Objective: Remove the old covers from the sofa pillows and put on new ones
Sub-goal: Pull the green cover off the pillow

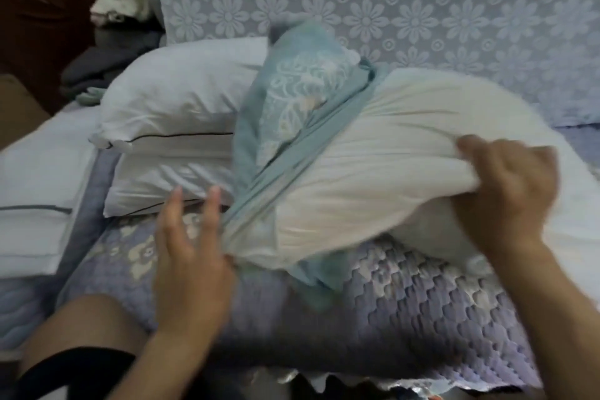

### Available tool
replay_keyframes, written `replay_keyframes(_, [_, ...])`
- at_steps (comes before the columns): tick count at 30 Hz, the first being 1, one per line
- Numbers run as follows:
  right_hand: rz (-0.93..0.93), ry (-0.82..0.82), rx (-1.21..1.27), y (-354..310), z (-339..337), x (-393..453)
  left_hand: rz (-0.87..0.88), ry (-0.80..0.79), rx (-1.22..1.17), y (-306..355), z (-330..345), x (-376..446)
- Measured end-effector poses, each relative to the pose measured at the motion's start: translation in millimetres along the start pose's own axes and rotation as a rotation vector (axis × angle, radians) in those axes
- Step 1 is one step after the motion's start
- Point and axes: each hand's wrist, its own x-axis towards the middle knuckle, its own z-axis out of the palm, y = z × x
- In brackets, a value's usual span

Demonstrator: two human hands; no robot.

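Stripping the teal cover (292,97) off the cream pillow (373,156) is the step in hand. The pillow lies mid-frame on the quilted sofa seat (406,302), the cover bunched toward 11 o'clock. The right hand (506,191) clamps the pillow's bare end at 3 o'clock. The left hand (191,253), at 7 o'clock, seems to pinch the cover's edge with thumb and forefinger, other fingers straight. Next, I judge: pull them apart.

- Teal cover (292,101): motion-blurred; its far end and printed pattern are indistinct.
- Right hand (509,191): fingertips buried in a fold of the bare pillow (389,156), blurred.
- Left hand (191,250): thumb hidden against the cover's edge; whether it pinches cannot be told.
- White pillow (29,204): cut by the left edge.
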Motion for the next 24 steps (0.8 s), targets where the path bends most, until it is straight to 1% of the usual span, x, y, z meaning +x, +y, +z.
replay_keyframes(1, [0.007, -0.038, -0.050, 18, -2, 0, -0.056, -0.081, 0.052, -30, -3, 10])
replay_keyframes(2, [-0.003, -0.124, -0.057, 30, 0, -6, -0.127, -0.183, 0.071, -56, -5, 18])
replay_keyframes(3, [-0.032, -0.242, -0.018, 35, 2, -14, -0.178, -0.283, 0.037, -73, -7, 27])
replay_keyframes(4, [-0.082, -0.386, 0.057, 33, 7, -24, -0.216, -0.368, -0.055, -81, -7, 32])
replay_keyframes(6, [-0.127, -0.637, 0.196, 20, 15, -41, -0.295, -0.473, -0.296, -78, -6, 43])
replay_keyframes(7, [-0.103, -0.716, 0.232, 15, 15, -47, -0.344, -0.542, -0.411, -72, -5, 46])
replay_keyframes(9, [-0.054, -0.821, 0.248, 14, 7, -49, -0.350, -0.668, -0.588, -57, -6, 50])
replay_keyframes(10, [-0.030, -0.873, 0.255, 16, 0, -46, -0.336, -0.709, -0.634, -46, -7, 53])
replay_keyframes(11, [0.005, -0.940, 0.283, 19, -9, -41, -0.327, -0.717, -0.655, -37, -6, 57])
replay_keyframes(12, [0.051, -1.011, 0.333, 20, -18, -33, -0.313, -0.691, -0.637, -27, -3, 62])
replay_keyframes(13, [0.118, -1.054, 0.406, 20, -27, -25, -0.295, -0.656, -0.579, -18, 3, 68])
replay_keyframes(14, [0.201, -1.051, 0.510, 16, -31, -16, -0.275, -0.642, -0.519, -10, 11, 77])
replay_keyframes(15, [0.282, -0.989, 0.621, 11, -33, -8, -0.259, -0.666, -0.480, -1, 21, 86])
replay_keyframes(16, [0.322, -0.890, 0.708, 1, -32, -1, -0.258, -0.720, -0.458, 5, 32, 94])
replay_keyframes(17, [0.317, -0.800, 0.756, -10, -29, 3, -0.267, -0.784, -0.444, 12, 43, 100])
replay_keyframes(18, [0.285, -0.761, 0.753, -24, -25, 4, -0.278, -0.850, -0.439, 17, 56, 103])
replay_keyframes(19, [0.233, -0.790, 0.696, -38, -20, 3, -0.261, -0.909, -0.441, 22, 70, 101])
replay_keyframes(20, [0.157, -0.881, 0.603, -54, -13, -3, -0.234, -0.954, -0.415, 27, 82, 96])
replay_keyframes(21, [0.071, -0.990, 0.472, -73, -6, -15, -0.217, -0.959, -0.375, 29, 93, 87])
replay_keyframes(23, [-0.065, -1.140, 0.227, -111, 1, -47, -0.246, -0.856, -0.328, 21, 114, 74])
replay_keyframes(24, [-0.087, -1.151, 0.150, -125, 2, -62, -0.271, -0.796, -0.307, 9, 119, 73])
